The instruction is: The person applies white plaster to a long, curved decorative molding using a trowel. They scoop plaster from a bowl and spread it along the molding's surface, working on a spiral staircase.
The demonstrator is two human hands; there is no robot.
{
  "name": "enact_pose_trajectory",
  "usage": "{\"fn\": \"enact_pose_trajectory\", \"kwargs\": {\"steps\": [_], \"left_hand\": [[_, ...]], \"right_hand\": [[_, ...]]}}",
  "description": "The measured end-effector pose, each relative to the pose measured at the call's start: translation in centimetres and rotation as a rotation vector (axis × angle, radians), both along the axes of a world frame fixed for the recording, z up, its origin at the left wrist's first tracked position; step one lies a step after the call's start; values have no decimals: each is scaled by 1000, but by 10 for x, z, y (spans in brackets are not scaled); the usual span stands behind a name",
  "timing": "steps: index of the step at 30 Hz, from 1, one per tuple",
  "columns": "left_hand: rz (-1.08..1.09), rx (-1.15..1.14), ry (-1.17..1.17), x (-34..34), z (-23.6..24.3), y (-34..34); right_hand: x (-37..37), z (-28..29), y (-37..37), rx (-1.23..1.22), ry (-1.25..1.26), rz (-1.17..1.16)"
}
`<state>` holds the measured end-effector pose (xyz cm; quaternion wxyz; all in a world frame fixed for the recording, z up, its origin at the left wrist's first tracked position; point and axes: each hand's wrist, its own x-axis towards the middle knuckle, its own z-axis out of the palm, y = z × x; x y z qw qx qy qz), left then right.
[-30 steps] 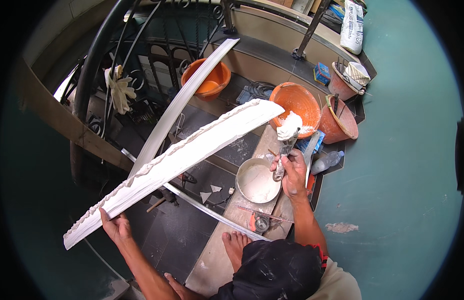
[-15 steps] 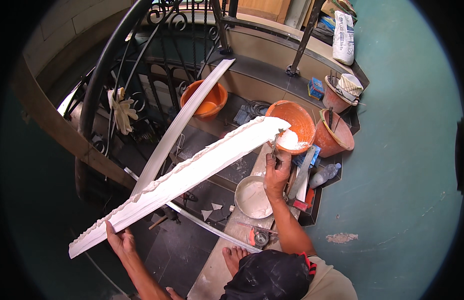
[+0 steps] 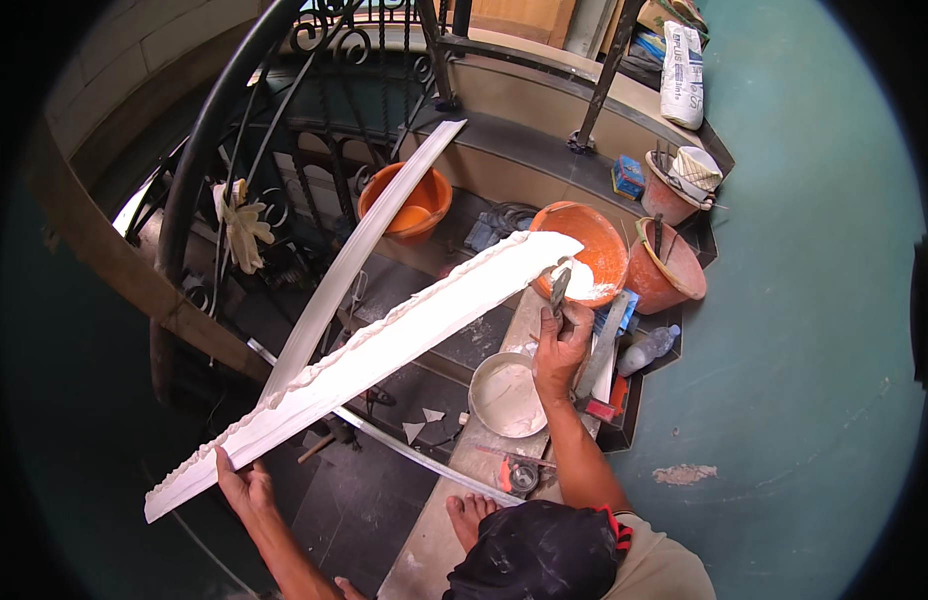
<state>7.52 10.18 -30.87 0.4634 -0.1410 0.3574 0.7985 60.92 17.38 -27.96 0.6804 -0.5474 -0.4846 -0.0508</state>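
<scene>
A long white plaster moulding (image 3: 384, 355) slants across the middle, with wet white paste ridged along its far edge. Near its lower left end, my left hand (image 3: 247, 492) grips it by the near edge. My right hand (image 3: 564, 350) is closed on a small trowel (image 3: 561, 285), whose dark blade stands upright by the upper right end of the moulding. Just beyond that end is an orange basin (image 3: 609, 240) with white powder inside. Below my right hand sits a round pan of pale paste (image 3: 509, 397) on a plank (image 3: 454, 510).
A second moulding (image 3: 369, 250) leans over the steps behind, past an orange bucket (image 3: 424, 205). A black iron railing (image 3: 199, 130) curves at the left. Reddish buckets (image 3: 669, 270), a plastic bottle (image 3: 649, 350) and a tape measure (image 3: 521, 475) lie right. A green wall (image 3: 804, 330) bounds the right.
The moulding's lower left end has shifted slightly right and down along with my left hand. My right hand has moved a little to the right, and the trowel blade now shows more.
</scene>
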Motion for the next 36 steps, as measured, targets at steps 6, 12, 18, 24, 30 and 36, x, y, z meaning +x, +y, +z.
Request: {"fn": "enact_pose_trajectory", "kwargs": {"steps": [6,12,18,24,30,36], "left_hand": [[-26,15,-57,3,-4,1],[-36,14,-54,7,-5,0],[-52,6,-71,4,-11,-2],[-23,-14,-51,19,-5,4],[-77,25,-77,11,-18,0],[-57,12,-65,25,-8,3]], "right_hand": [[25,23,13,-43,-119,-248],[34,18,11,-40,19,-312],[22,32,8,-65,-170,-248],[19,9,-1,-69,5,-195],[-5,22,12,-16,-57,-75],[-38,9,6,-44,-137,-14]]}}
